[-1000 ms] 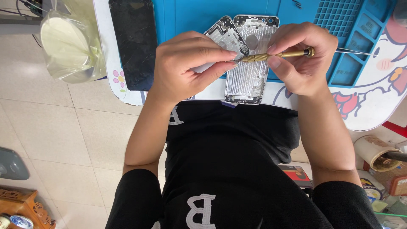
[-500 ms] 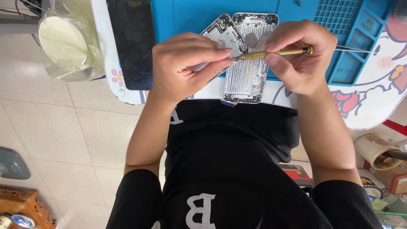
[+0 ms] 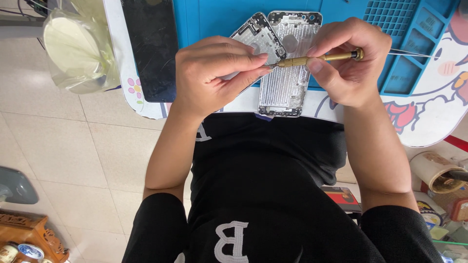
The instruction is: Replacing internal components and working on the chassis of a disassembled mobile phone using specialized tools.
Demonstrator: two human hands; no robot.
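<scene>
A: What does the right hand (image 3: 348, 65) carry?

B: A slim brass-coloured screwdriver (image 3: 317, 58), lying nearly level. Thumb and fingers are closed around its rear handle, a grip that judging by its form lets the shaft be rolled between the fingertips.

A: And the left hand (image 3: 214, 73)?

B: Its thumb and forefinger are pinched together at the tip end of the screwdriver, where the bit meets them. Whether something small lies between those fingertips cannot be told. The pinch seems to steady the tip.

A: Where is the metal work?

B: Two silver phone housings lie on the blue mat (image 3: 209, 19). The upright housing (image 3: 287, 73) lies flat with its inner side up, its lower end reaching past the mat onto the white surface (image 3: 424, 122). The tilted housing (image 3: 261, 36) leans beside it, partly hidden behind the left hand. Both hands hang just above them, presumably so the tool is close to the work.

A: What else is near?

B: A dark phone screen (image 3: 148, 48) lies left of the mat, and a clear plastic bag (image 3: 78, 51) hangs beyond the surface edge. The mat's compartment tray (image 3: 409, 44) sits at the right, near the tool hand, likely for small parts.
</scene>
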